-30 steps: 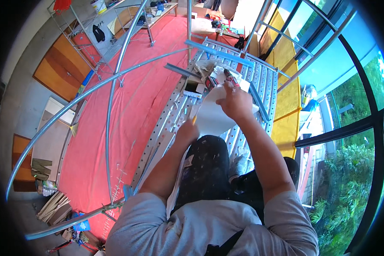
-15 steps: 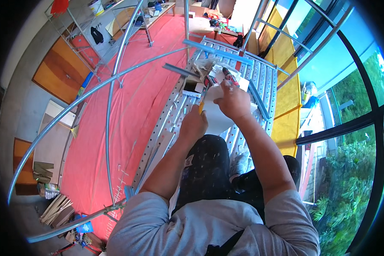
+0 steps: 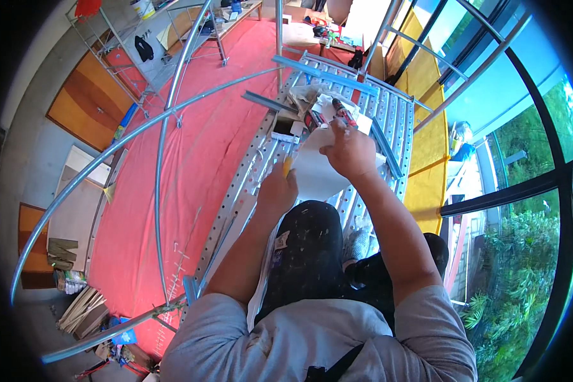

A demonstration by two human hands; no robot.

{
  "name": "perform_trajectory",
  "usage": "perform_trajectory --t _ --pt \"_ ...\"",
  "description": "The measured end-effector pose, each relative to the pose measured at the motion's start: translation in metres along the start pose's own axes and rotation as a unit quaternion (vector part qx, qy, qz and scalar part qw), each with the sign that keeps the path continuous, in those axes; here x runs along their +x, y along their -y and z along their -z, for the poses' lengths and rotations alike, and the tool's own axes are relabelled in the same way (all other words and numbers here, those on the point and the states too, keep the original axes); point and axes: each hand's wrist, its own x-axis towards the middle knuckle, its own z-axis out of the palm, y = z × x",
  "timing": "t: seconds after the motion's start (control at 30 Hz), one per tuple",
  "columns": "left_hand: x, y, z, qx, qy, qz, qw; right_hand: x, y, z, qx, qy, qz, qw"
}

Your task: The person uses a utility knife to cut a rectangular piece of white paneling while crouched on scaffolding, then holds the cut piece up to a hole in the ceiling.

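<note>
Head view, looking down from a raised scaffold platform (image 3: 261,159) of perforated metal planks. The person sits or kneels on it; a paint-flecked dark trouser knee (image 3: 305,248) fills the centre, grey sleeves at the lower edge.

Left hand (image 3: 277,191) — fingers curled together around a small yellow-handled tool (image 3: 287,166), whose tip pokes up past the knuckles; what kind of tool it is, cannot tell. The hand sits at the left edge of a white sheet (image 3: 318,175).

Right hand (image 3: 350,151) — lies on top of the white sheet near its upper edge, fingers bent and pressed down on it; seen from the back, so whether the fingertips pinch the sheet's edge cannot be told.

White sheet: lies on the platform just ahead of the knee, between the two hands, touching both.

Just beyond the sheet — a heap of crumpled white wrapping (image 3: 315,102) with a red and black tube (image 3: 345,113) lying in it, and a small open box (image 3: 286,127) to the left.

Surroundings: curved scaffold rails (image 3: 165,127) on the left, a red floor covering (image 3: 191,165) far below, wooden boards (image 3: 83,108) against the wall, tall windows (image 3: 516,121) with greenery on the right
</note>
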Motion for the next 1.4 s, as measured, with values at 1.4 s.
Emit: perform_trajectory --t 1.4 --pt "0.067 -0.014 0.038 -0.058 -0.037 -0.069 0.995 0.055 -0.033 0.004 0.024 0.050 0.027 0.998"
